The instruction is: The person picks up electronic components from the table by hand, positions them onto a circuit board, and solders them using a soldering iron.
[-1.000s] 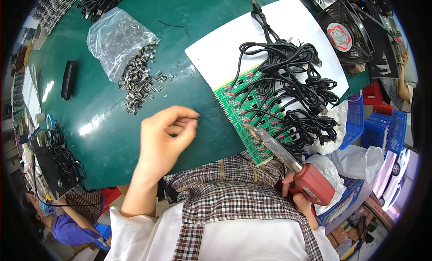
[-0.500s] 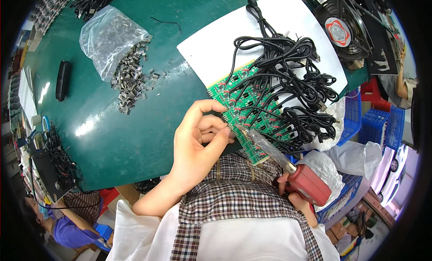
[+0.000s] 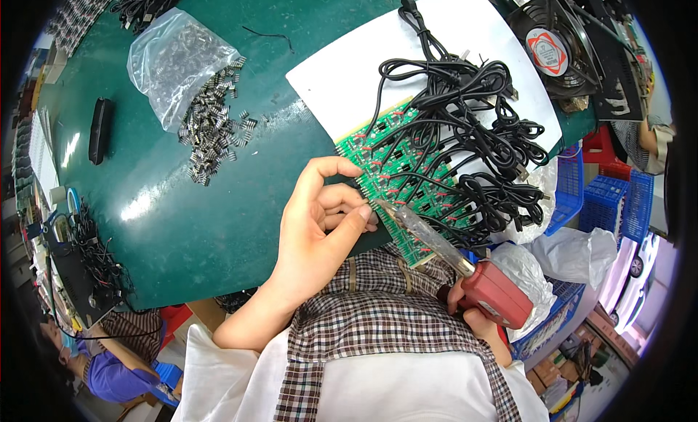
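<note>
A panel of green circuit boards with metal pins along its left edge lies partly on white paper, its lower end near my apron. At that left edge is my left hand, fingers curled. Its index fingertip touches the edge, and the thumb is pressed toward the other fingers; anything pinched there is too small to make out. My right hand, mostly hidden, grips a red soldering gun. The gun's clear-sleeved barrel points up and left, its tip at the pins beside my left thumb. Bundled black cables run from the boards.
Small metal connectors spill from a clear plastic bag on the green table. A black plastic piece lies further left. A fan stands beyond the white paper. Blue crates are at right; another person sits at lower left.
My left index finger has shifted slightly left along the board's edge. The soldering gun has moved very slightly, its tip still by the pins.
</note>
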Tool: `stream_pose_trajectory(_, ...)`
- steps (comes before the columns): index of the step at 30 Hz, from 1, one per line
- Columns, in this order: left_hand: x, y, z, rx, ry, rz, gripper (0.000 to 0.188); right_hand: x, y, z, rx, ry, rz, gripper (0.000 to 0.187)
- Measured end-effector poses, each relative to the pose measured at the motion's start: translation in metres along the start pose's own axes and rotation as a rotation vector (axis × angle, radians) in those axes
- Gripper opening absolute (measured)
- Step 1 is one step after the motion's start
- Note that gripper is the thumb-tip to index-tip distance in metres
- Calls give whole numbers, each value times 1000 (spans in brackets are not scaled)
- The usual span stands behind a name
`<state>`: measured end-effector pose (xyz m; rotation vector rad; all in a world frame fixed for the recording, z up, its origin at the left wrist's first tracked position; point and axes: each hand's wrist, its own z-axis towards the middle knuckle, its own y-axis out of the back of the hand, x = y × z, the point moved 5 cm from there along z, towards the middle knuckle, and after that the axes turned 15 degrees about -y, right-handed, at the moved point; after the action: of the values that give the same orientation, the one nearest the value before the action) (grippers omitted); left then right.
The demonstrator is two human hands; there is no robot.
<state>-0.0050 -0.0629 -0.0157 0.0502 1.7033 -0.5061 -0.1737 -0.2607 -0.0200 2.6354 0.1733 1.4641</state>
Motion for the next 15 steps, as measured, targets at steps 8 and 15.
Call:
stream_pose_trajectory(8, 0, 0, 1, -3, -4, 29, 31, -11, 3, -3, -81, 21, -28, 34)
stream_pose_trajectory(15, 0, -1, 0, -6, -13, 19, 30, -16, 2, -7, -50, 59, -71, 42)
